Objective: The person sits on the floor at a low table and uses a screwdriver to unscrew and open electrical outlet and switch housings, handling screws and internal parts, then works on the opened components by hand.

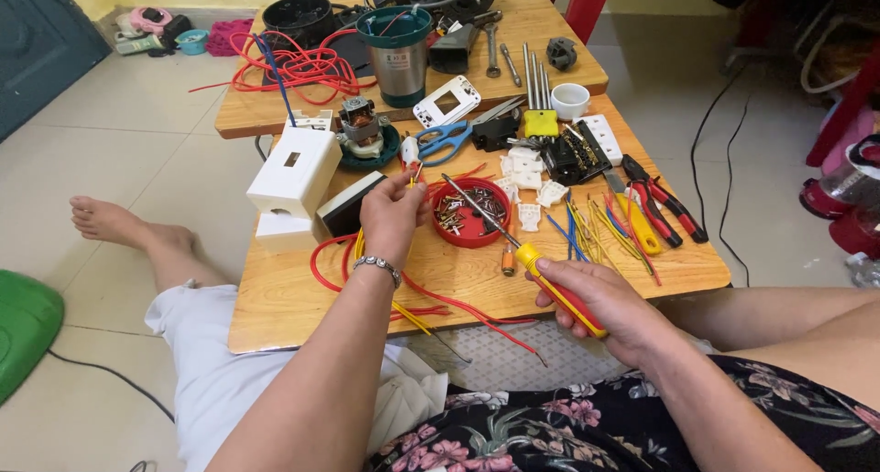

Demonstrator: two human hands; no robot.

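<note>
The right hand (612, 307) is closed around the red and yellow handle of a screwdriver (527, 257), whose metal shaft slants up and to the left until its tip lies over the red round tray (470, 214) of small screws and metal parts. The left hand (392, 217) is raised above the wooden table (302, 298), its fingers pinched together around a small part with a thin yellow wire (414, 172) at the fingertips; exactly what the part is cannot be told. A bead bracelet (379, 266) sits on that wrist. Red wire (422, 293) loops across the table under the left forearm, touching a yellow strand. Just left of the left hand stand a white plastic box (295, 171) with a square opening, a second white box beneath it, and a dark-faced block beside them. Behind the hand lie a small electric motor (360, 128) and blue-handled scissors (446, 140). To the right of the red tray are white plastic connector pieces (529, 181), a bundle of yellow and blue wire offcuts (591, 229), and red-handled pliers (662, 206). Farther back stands a teal and steel cup-shaped housing (398, 55) beside a tangle of red cable.
</note>
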